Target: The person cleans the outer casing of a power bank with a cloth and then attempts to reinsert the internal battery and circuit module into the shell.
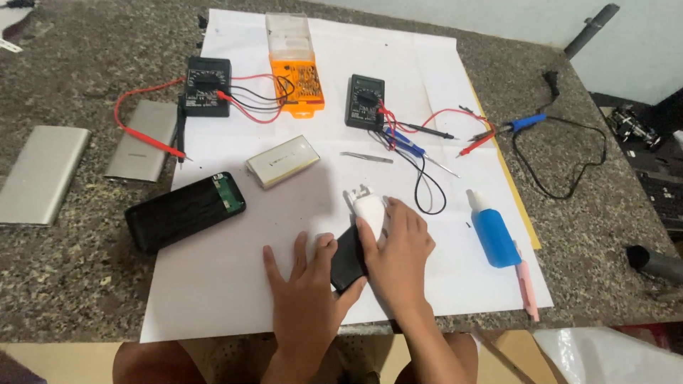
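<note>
Speckled grey stone surface, most of its middle covered by a large white paper sheet running from the far edge to the near edge. Person seated at the near edge. Left hand lies palm down on the sheet, fingers spread apart, thumb touching the near end of a small black case. Right hand rests over the case's right side, fingers together and curled on a white plug adapter that sits at the case's far end; both things lie on the sheet near the middle of the near edge. Just right of that hand, a blue bottle with a white cap lies on its side, and a pink strip beside it nears the sheet's near right corner. Left of the hands: a black power bank shell, and further in, a silver flat battery pack. Toward the far edge: two black multimeters with red and black leads, an orange bit case with clear lid between them, tweezers mid-sheet. Off the sheet, by the left edge, two silver power banks on bare stone. By the right edge, a blue-handled soldering iron with a looped black cord. Pale wall behind the far right corner.
</note>
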